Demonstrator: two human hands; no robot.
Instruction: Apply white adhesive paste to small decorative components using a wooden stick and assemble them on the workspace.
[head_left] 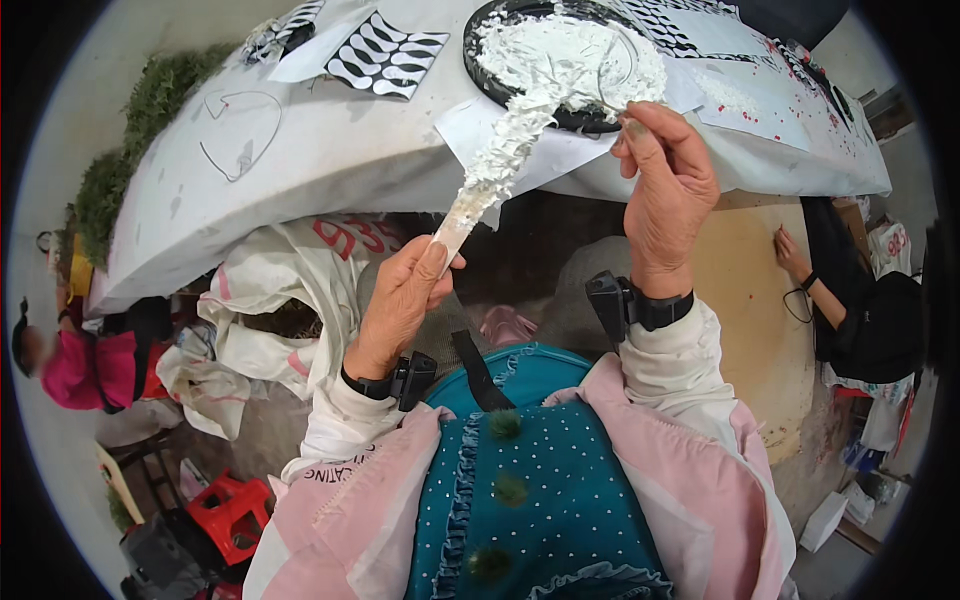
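Note:
My left hand (398,300) grips the bare lower end of a flat, pale stick (456,226). Thick white flaky material coats the stick's upper length, which reaches to the near rim of a round black tray (476,72). A heap of the same white flakes (535,48) fills that tray. With thumb and fingers pinched together, my right hand (672,195) holds a thin wire (606,95) at the tray's right near edge. The wire curves over the flakes, and its far end is hard to make out. White paper (570,152) lies beneath the tray.
A white-covered table (300,150) carries a bent wire loop (240,170) and black-and-white patterned pieces (388,58). Red bits (765,110) are scattered at right. White sacks (270,290) stand below. Another person's hand (793,256) rests by a tan board (750,300); someone in pink (85,370) is at left.

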